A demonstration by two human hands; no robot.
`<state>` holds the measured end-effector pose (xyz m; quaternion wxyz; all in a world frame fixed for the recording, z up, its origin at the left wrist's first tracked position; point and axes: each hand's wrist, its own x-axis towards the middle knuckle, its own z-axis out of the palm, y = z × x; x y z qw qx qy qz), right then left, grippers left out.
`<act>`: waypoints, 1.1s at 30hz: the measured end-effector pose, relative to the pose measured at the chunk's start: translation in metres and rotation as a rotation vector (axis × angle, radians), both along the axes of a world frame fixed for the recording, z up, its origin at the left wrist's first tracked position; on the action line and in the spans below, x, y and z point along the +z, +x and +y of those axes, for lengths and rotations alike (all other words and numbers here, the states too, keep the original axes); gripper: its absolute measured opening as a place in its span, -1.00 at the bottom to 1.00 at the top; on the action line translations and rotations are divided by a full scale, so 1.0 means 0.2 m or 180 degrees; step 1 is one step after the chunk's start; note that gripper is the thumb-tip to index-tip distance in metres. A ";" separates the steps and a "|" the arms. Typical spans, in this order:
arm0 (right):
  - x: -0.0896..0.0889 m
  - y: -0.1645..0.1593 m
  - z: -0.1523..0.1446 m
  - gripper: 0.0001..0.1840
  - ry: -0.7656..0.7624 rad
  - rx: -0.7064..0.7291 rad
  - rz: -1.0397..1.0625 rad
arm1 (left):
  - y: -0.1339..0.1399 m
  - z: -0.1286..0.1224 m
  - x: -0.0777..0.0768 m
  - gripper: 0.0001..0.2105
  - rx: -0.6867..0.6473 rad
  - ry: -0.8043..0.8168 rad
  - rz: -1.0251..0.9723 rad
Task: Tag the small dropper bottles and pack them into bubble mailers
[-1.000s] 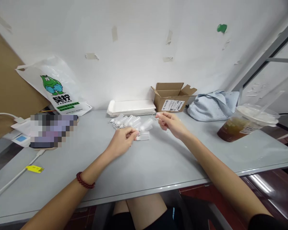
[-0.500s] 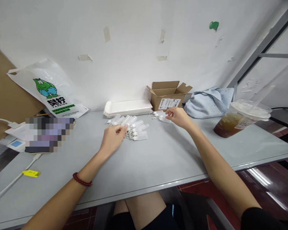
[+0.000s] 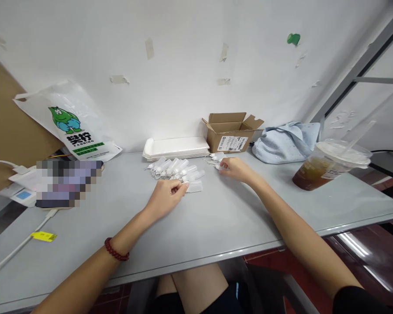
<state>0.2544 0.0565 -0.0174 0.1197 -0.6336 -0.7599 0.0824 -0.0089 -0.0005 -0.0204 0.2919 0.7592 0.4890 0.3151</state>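
Several small clear plastic bottles point(image 3: 180, 166) with white caps and thin loops lie fanned out in the middle of the grey table. My left hand point(image 3: 166, 197) is closed at the near end of this fan, thumb and fingers pinching the cap end of the nearest small plastic bottle point(image 3: 195, 187), whose clear body points right. A smaller group of the same bottles point(image 3: 217, 156) lies farther right, in front of the cardboard box. There my right hand point(image 3: 236, 169) has its fingers curled down on a bottle, mostly hidden under the fingertips.
Against the wall stand a stack of white flat boxes point(image 3: 176, 147) and an open cardboard box point(image 3: 231, 135). To the right are a pale blue cloth bag point(image 3: 285, 143) and a tilted-looking drink cup point(image 3: 317, 170). A blurred-out phone point(image 3: 70, 183), cable and white plastic bag point(image 3: 72, 122) occupy the left.
My left hand has slid right and nearer to me, from the middle of the fan to its nearest bottle. My right hand has shifted slightly left and down over the smaller group.
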 end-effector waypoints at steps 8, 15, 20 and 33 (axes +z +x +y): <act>0.11 -0.08 -0.09 -0.80 0.0165 0.0157 0.1693 | 0.00 -0.02 0.01 -0.62 0.0004 -0.0045 -0.0080; 0.13 -0.17 -0.15 -0.80 -0.0444 0.0433 0.3012 | 0.01 -0.01 0.02 -0.70 -0.0047 -0.0439 -0.0638; 0.13 -0.23 -0.19 -0.78 -0.0947 0.0832 0.3319 | 0.00 0.01 0.03 -0.68 -0.0094 -0.0626 -0.0926; 0.09 -0.24 -0.20 -0.75 -0.1027 0.1063 0.3192 | 0.02 0.00 0.05 -0.72 -0.0129 -0.0954 -0.1205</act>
